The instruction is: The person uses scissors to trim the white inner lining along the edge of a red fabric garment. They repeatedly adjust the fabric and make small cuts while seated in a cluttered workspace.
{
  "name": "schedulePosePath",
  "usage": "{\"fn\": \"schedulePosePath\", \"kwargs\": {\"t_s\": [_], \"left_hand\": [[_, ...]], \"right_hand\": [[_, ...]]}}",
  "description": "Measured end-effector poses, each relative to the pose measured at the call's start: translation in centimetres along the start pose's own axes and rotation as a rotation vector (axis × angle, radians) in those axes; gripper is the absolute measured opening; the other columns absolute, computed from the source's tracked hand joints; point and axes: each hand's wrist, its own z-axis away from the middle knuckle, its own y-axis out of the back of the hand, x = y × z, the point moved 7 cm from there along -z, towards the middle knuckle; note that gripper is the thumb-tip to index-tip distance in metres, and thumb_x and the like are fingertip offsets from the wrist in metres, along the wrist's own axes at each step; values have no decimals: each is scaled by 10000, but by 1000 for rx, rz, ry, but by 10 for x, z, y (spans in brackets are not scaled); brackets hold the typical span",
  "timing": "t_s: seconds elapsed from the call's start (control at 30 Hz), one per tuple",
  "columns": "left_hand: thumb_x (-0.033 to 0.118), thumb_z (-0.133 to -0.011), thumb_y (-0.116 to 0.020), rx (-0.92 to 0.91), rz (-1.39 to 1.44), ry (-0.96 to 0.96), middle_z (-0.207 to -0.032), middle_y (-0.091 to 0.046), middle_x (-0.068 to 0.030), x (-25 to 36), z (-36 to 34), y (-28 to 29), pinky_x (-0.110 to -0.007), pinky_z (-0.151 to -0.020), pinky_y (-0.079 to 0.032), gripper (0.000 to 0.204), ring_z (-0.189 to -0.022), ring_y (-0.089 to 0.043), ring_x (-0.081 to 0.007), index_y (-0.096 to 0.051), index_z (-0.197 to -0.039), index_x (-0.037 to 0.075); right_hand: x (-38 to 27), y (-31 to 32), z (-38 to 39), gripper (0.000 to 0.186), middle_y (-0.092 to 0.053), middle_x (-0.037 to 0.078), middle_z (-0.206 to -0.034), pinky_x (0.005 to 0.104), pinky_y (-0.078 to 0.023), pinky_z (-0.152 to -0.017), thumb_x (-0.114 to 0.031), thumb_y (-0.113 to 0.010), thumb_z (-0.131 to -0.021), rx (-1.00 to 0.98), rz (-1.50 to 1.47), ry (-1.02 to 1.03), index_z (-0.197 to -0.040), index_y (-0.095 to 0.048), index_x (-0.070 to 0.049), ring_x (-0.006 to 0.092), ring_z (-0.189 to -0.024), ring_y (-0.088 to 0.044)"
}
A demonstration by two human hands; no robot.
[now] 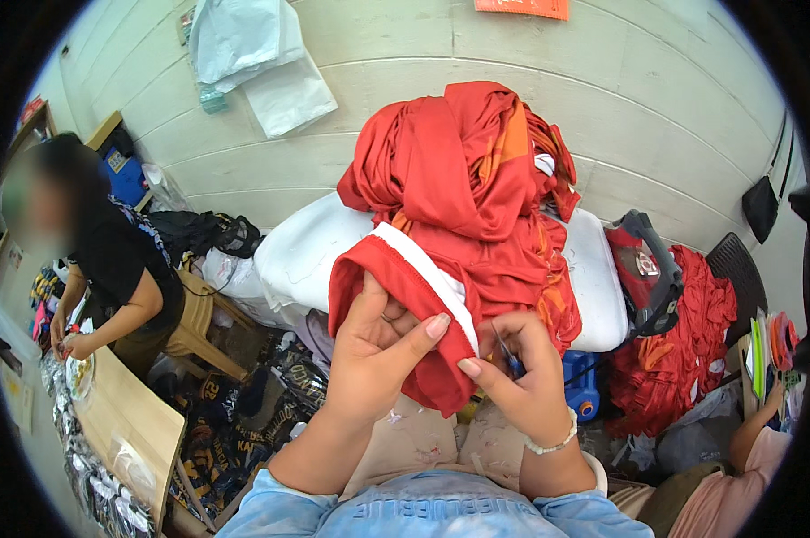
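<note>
A red fabric piece with a white band is held up in front of me. My left hand grips it from below, thumb along its seam by the white band. My right hand is closed on small scissors with dark blue handles, its thumb on the fabric's lower right end. A large heap of red and orange garments rests behind on a white padded surface.
A co-worker in black works at a wooden table on the left, beside a plastic chair. Dark garments lie below. More red garments, a grey bag and another person's arm are on the right.
</note>
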Motion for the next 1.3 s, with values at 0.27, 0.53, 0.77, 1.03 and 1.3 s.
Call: {"fn": "schedulePosePath", "kwargs": {"t_s": [0.27, 0.53, 0.77, 1.03, 1.3], "left_hand": [[-103, -846, -561, -39, -11, 58, -1268, -497, -108, -8, 1, -5, -316, -975, -423, 778, -1142, -531, -173, -115, -1470, 26], [-118, -836, -556, -25, 0, 57, -1249, -510, -109, -3, 6, 0, -314, -959, -436, 769, -1125, -539, -166, -135, -1461, 32], [-129, -832, -548, -3, 39, 76, -1236, -517, -113, 1, 9, -1, -316, -958, -440, 777, -1117, -543, -167, -119, -1458, 35], [-135, -828, -547, -17, 3, 67, -1244, -510, -118, 2, 14, 0, -316, -949, -453, 813, -1126, -540, -172, -71, -1466, 35], [-138, -833, -532, -62, -9, 37, -1259, -501, -117, 6, 15, -4, -323, -958, -453, 801, -1142, -535, -177, -71, -1465, 33]], "right_hand": [[-11, 15, 8, 351, -595, 92, -830, 254, -449, -617, -130, -725, -807, 102, 142, 197, -1076, -566, 28, 137, -668, -543], [-21, 4, 13, 427, -618, 44, -824, 215, -448, -650, -113, -808, -715, 146, 170, 217, -1055, -590, 25, 82, -714, -561], [-27, 1, 17, 423, -638, 70, -813, 227, -458, -627, -130, -848, -659, 176, 260, 304, -979, -614, 16, 106, -684, -584], [-37, -2, 18, 402, -649, 94, -827, 246, -470, -619, -131, -857, -640, 171, 272, 325, -937, -631, 17, 133, -676, -602], [-38, -4, 15, 386, -653, 91, -839, 228, -472, -625, -131, -850, -656, 141, 229, 318, -931, -631, 28, 114, -696, -607]]}}
